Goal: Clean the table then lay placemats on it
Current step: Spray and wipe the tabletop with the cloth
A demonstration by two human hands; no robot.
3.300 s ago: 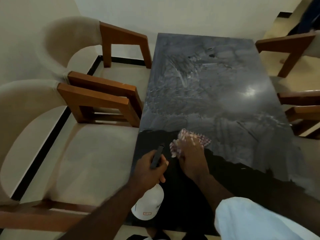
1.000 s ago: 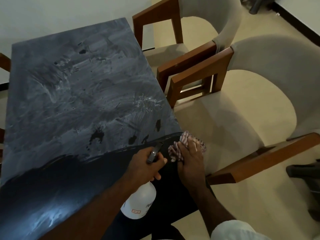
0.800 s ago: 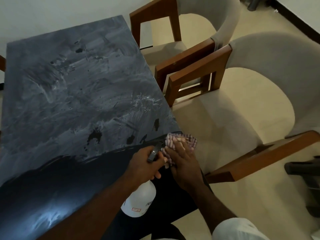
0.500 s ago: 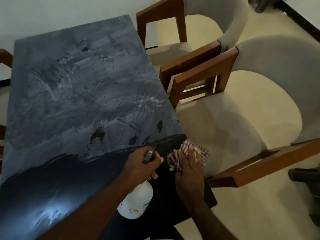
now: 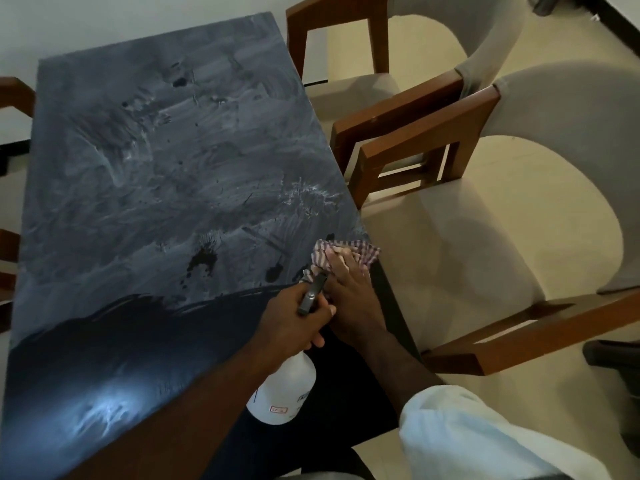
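The dark table (image 5: pixel 156 168) is covered in grey smeared film over its far part; the near strip is wiped black and glossy. My right hand (image 5: pixel 349 289) presses flat on a red-and-white checked cloth (image 5: pixel 363 252) at the table's right edge, right on the border of the film. My left hand (image 5: pixel 294 320) grips the black trigger head of a white spray bottle (image 5: pixel 284 393), which hangs down over the near part of the table, just left of my right hand.
Two beige upholstered chairs with brown wooden arms, one far (image 5: pixel 398 109) and one near (image 5: pixel 485 220), stand close against the table's right side. More wooden chair parts (image 5: pixel 10 95) show at the left edge. A pale wall runs behind the table.
My right hand has pushed the cloth forward along the right edge into the grey film, after several short strokes back and forth. My left hand keeps the bottle in place beside it.
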